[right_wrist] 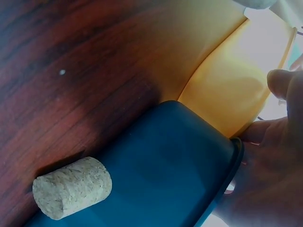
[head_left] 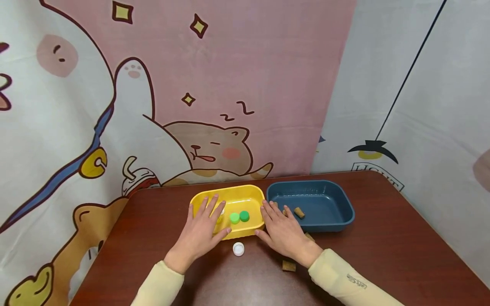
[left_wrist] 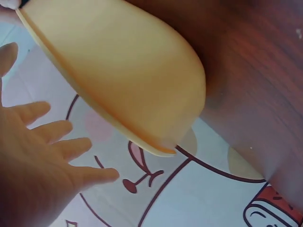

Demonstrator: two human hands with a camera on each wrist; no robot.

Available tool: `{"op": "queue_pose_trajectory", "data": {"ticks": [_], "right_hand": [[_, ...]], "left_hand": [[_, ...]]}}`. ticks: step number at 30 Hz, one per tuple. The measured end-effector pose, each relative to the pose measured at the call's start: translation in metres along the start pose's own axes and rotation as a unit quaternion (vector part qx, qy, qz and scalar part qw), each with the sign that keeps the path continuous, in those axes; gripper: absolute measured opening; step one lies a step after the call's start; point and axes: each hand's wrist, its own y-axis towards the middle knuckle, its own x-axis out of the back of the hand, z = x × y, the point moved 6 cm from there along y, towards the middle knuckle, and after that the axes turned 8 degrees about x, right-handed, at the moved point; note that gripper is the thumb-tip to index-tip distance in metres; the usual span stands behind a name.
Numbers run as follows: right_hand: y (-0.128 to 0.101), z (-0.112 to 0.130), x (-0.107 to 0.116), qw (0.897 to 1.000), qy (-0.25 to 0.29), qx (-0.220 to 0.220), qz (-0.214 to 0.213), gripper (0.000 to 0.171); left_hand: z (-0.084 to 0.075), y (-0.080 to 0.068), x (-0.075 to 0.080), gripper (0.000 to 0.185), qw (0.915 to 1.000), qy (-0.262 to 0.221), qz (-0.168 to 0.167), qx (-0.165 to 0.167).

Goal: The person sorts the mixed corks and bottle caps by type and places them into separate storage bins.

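My left hand is spread over the left part of the yellow tray, fingers straight and apart, holding nothing. Inside that tray lie a light green bottle cap and a dark green cap; a white and a yellow piece are partly hidden by the left fingers. My right hand reaches across where the yellow tray meets the blue tray, its fingers extended over the rims. In the right wrist view its thumb overlaps the yellow wall. Corks lie in the blue tray, some partly behind the right fingers.
A white cap lies on the brown table in front of the yellow tray. One cork is near my right wrist, and another cork is close by the blue tray's front wall. A printed cloth hangs behind the table.
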Motion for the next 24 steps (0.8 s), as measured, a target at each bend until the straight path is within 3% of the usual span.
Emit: {"op": "queue_pose_trajectory", "data": {"ticks": [12, 24], "right_hand": [[0.000, -0.001, 0.000, 1.000, 0.001, -0.005, 0.002, 0.076], [0.000, -0.001, 0.001, 1.000, 0.004, -0.004, 0.003, 0.075]], "left_hand": [[-0.033, -0.028, 0.002, 0.079, 0.9967, 0.009, -0.014, -0.080], [-0.061, -0.053, -0.003, 0.063, 0.9777, 0.031, -0.043, -0.203]]}}
